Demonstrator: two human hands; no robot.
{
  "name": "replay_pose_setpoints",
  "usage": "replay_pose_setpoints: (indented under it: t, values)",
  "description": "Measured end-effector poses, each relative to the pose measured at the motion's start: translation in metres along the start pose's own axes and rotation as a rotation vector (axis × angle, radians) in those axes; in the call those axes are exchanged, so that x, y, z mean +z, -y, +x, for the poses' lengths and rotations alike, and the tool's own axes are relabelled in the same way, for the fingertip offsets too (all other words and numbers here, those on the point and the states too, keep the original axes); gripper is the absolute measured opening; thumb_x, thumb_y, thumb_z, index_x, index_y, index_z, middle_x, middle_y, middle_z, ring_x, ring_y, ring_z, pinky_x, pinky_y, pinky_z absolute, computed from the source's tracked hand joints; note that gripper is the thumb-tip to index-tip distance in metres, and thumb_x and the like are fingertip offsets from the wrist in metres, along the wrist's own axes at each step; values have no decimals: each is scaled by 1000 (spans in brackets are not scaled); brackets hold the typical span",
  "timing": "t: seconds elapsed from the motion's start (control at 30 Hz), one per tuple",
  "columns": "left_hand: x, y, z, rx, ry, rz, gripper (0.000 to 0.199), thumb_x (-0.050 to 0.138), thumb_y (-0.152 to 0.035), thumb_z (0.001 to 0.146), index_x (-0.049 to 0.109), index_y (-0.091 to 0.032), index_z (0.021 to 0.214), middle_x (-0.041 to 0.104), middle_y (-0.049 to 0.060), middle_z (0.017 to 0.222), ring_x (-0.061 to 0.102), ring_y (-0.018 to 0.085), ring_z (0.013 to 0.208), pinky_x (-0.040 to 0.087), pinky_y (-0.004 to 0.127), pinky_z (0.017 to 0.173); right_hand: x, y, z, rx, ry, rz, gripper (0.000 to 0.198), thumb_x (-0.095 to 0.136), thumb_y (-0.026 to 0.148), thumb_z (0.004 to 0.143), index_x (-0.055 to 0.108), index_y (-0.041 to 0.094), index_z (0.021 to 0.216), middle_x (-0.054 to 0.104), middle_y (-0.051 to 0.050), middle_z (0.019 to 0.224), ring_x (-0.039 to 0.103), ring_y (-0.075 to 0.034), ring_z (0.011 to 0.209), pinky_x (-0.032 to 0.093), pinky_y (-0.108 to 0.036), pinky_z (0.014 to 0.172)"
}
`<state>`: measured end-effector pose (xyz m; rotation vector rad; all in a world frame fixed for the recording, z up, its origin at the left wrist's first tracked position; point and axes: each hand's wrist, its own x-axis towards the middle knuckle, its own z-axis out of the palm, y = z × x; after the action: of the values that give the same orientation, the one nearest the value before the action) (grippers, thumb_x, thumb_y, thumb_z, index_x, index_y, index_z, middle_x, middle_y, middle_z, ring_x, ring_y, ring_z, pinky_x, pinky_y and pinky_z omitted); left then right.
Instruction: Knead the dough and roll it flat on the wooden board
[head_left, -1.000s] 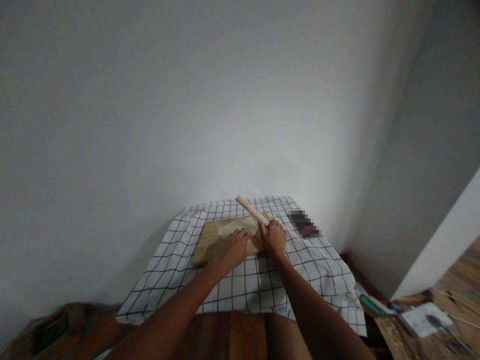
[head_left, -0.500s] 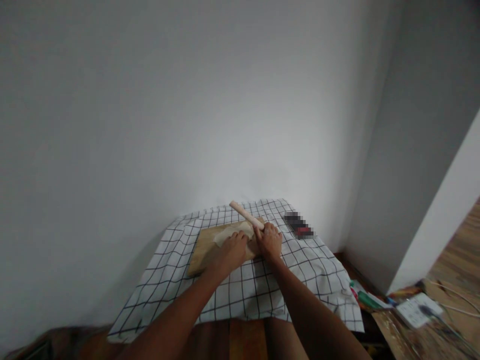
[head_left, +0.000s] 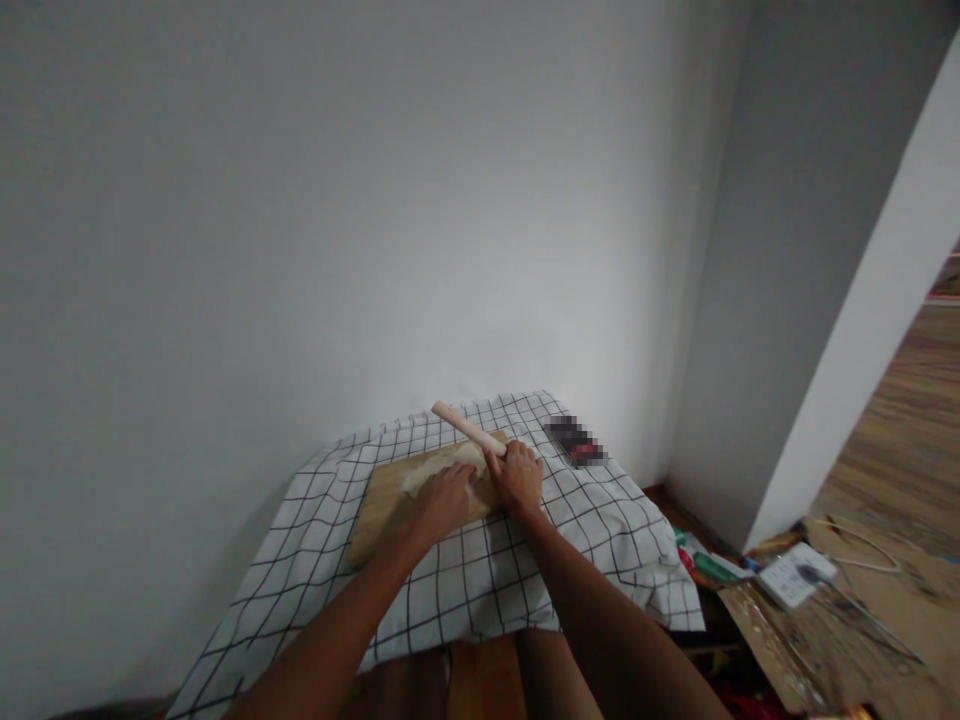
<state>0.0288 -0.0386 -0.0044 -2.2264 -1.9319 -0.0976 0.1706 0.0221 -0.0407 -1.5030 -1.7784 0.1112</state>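
On a wooden board (head_left: 373, 505) lies a thin, pale sheet of dough (head_left: 424, 474). My left hand (head_left: 448, 496) is over its near right part, fingers bent and closed on the dough; the fingertips are partly hidden. My right hand (head_left: 520, 476) grips the near end of a plain wooden rolling pin (head_left: 469, 430). The pin slants away to the far left, its far end reaching past the board's back edge. Part of the dough is hidden behind my hands.
A checked cloth (head_left: 450, 605) covers the table against the wall. A pixelated dark and red object (head_left: 576, 441) lies at the right. On the floor at the lower right are a white power strip (head_left: 796, 574), cables and flattened cardboard (head_left: 776, 640).
My view has turned slightly right, so the table and hands appear farther left. Relative to the board, both hands and the rolling pin stay in nearly the same place.
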Motion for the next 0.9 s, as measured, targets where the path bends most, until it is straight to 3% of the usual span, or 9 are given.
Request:
replay_pose_setpoints:
  t: [0.23, 0.43, 0.67, 0.8, 0.9]
  values:
    - [-1, -1, 4, 13, 48, 6, 48, 39, -9, 89, 59, -23, 131, 61, 9, 130, 55, 24, 118, 45, 38, 99, -3, 0, 0, 2, 10, -1, 49, 36, 62, 101, 59, 18, 105, 68, -13, 105, 60, -28, 102, 37, -37, 84]
    - [8, 3, 10, -65, -2, -20, 52, 40, -12, 89, 53, -22, 138, 57, 8, 137, 54, 25, 120, 45, 40, 99, -1, 0, 0, 7, 11, -1, 51, 35, 63, 101, 59, 18, 104, 68, -13, 104, 59, -28, 102, 37, -37, 84]
    - [1, -1, 16, -24, 21, 20, 44, 42, -13, 87, 63, -22, 124, 60, 10, 127, 54, 27, 117, 46, 40, 95, -2, 0, 0, 9, 6, 5, 50, 35, 62, 101, 59, 18, 104, 68, -12, 103, 60, -28, 102, 37, -38, 84]
    - [1, 1, 21, -139, 38, -53, 51, 41, -17, 89, 54, -23, 138, 55, 11, 136, 51, 30, 124, 46, 46, 97, -1, 0, 0, 16, -5, 12, 50, 35, 62, 101, 59, 18, 103, 68, -13, 105, 60, -28, 102, 37, -38, 85]
    - [5, -2, 24, -187, 30, -51, 48, 39, -22, 92, 57, -26, 136, 56, 12, 133, 52, 32, 121, 46, 49, 95, 0, 0, 0, 17, -4, 13, 50, 35, 63, 101, 59, 19, 103, 68, -13, 104, 60, -28, 102, 37, -38, 85]
